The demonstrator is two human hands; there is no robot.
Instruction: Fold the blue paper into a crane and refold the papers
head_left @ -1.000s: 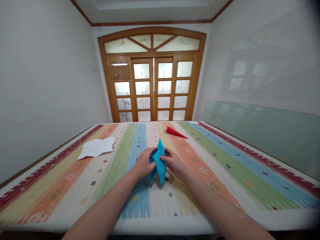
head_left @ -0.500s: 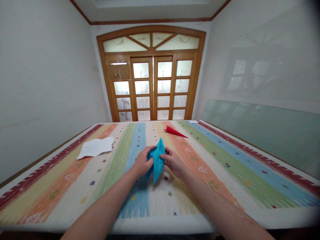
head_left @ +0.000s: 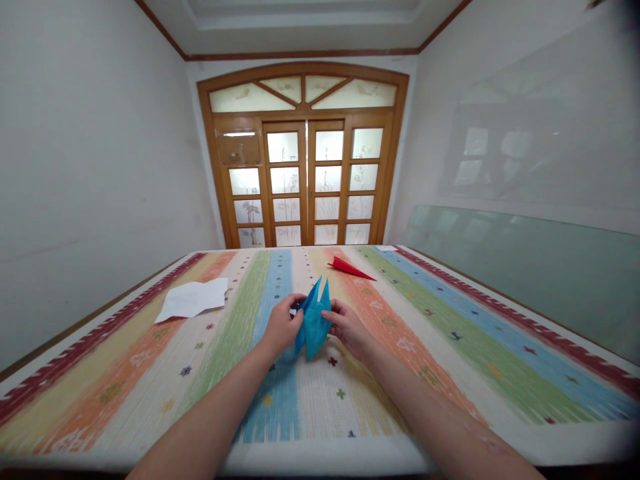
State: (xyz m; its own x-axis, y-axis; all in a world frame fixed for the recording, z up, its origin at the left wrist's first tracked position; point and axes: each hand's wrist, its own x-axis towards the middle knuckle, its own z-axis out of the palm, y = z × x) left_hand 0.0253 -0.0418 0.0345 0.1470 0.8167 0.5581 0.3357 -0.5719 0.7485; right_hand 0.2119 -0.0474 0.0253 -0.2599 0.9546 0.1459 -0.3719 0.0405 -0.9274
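A blue folded paper with two pointed tips at its far end is held up over the middle of the table. My left hand pinches its left side, thumb on the near face and fingers behind. On the other side, my right hand grips the right edge between thumb and fingers. The fingers behind the paper are partly hidden. Beyond my hands lies a red folded paper, narrow and pointed toward the right.
A creased white sheet lies to the left on the striped tablecloth. Another small white piece is at the far edge. Wooden glazed doors stand behind the table, and a pale green panel leans along the right wall.
The blue paper has turned and spread slightly, so two separate tips now show at its far end where one showed before. Both hands keep hold of it. The view has tipped slightly upward.
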